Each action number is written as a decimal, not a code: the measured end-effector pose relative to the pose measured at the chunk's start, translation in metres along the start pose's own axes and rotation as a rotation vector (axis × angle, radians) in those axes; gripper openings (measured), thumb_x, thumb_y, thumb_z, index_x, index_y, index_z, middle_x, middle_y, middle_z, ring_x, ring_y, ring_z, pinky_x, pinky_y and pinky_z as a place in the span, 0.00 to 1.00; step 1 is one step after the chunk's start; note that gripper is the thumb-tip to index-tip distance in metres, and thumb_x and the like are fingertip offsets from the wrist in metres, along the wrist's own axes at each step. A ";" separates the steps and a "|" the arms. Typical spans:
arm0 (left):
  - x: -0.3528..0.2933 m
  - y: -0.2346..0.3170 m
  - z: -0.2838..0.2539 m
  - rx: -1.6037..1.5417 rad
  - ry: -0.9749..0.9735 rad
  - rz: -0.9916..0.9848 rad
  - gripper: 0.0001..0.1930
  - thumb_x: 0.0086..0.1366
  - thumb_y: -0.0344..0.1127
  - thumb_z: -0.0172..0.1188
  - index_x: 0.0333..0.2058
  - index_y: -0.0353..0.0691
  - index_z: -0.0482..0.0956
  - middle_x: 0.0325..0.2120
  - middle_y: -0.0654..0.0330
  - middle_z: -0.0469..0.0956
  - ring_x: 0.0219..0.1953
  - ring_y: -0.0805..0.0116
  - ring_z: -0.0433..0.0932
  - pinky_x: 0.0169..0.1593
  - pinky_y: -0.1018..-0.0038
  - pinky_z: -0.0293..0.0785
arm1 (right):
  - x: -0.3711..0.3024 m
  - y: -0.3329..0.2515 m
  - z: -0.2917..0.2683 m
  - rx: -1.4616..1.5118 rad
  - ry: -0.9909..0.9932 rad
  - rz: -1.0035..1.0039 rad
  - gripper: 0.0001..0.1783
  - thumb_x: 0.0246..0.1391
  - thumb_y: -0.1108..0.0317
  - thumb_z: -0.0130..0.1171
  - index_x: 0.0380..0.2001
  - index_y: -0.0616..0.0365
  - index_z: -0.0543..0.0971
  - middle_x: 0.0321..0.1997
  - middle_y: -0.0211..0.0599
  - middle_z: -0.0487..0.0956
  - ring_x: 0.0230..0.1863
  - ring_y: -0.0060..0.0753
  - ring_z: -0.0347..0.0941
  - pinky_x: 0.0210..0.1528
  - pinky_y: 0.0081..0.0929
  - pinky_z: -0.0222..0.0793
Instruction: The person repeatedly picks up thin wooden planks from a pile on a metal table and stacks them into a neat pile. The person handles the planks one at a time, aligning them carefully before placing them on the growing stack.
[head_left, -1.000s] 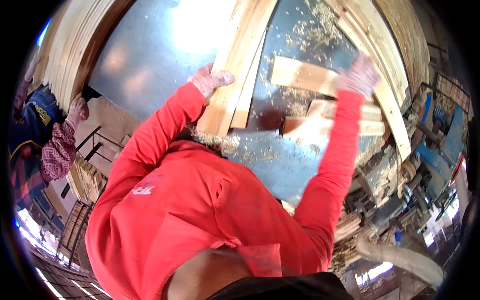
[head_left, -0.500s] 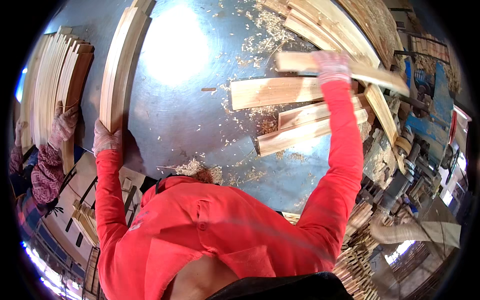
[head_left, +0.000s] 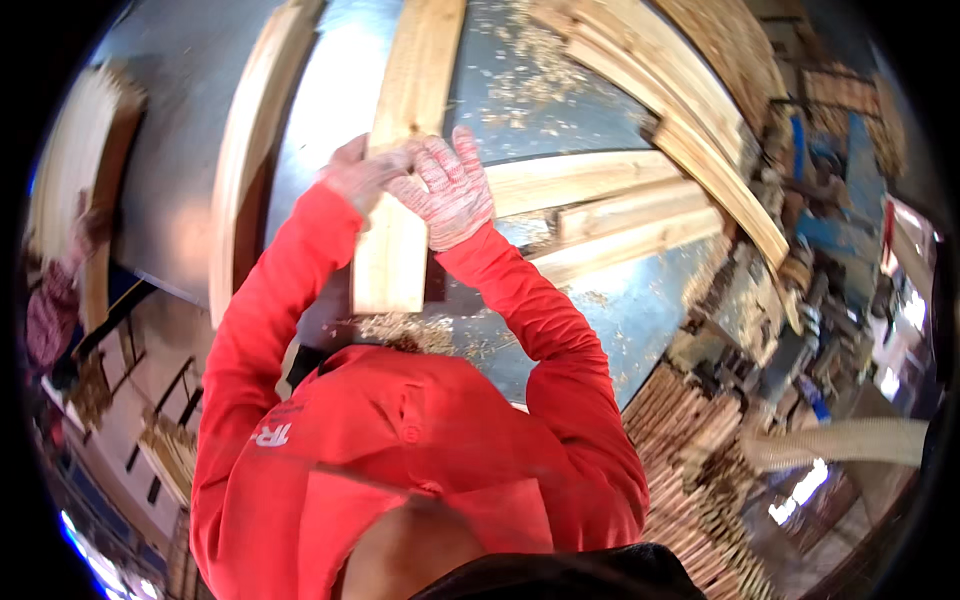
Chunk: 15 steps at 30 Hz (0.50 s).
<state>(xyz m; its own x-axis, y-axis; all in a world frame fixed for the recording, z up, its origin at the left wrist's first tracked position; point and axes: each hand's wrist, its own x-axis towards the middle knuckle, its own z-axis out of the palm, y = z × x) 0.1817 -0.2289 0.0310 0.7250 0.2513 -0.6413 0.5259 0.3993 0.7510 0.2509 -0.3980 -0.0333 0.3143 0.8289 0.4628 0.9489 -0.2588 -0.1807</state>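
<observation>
A long, pale plank lies lengthwise in front of me on the metal table, its near end toward my body. My left hand, in a knit glove, reaches across it from the left edge. Its fingers are blurred and partly covered by the right hand. My right hand, gloved too, is at the plank's right edge with fingers spread, their tips over the wood and near the left hand. Right of it lie several other planks on the table. A stack of planks stands to the left of my left arm.
Another person's gloved hand rests by a larger plank stack at far left. More boards lie at the far right beside a blue machine. Wood shavings litter the table. A ribbed hose runs at lower right.
My right hand has let go of the plank it held at the right and swung left. My left hand has moved from the left stack to a plank now lying before me.
</observation>
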 end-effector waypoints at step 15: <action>-0.085 0.045 -0.223 0.520 0.562 0.511 0.21 0.71 0.29 0.58 0.60 0.31 0.69 0.52 0.58 0.77 0.54 0.73 0.74 0.59 0.77 0.68 | 0.045 0.281 -0.123 -0.630 -1.100 0.624 0.40 0.56 0.64 0.63 0.71 0.45 0.59 0.72 0.43 0.65 0.73 0.44 0.59 0.76 0.52 0.43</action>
<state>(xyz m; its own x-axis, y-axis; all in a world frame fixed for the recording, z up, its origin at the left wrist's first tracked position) 0.0447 -0.0360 0.0842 0.6730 0.7339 -0.0923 0.4336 -0.2904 0.8530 0.5351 -0.4941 0.0439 0.7753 0.3795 -0.5049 0.6109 -0.6537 0.4466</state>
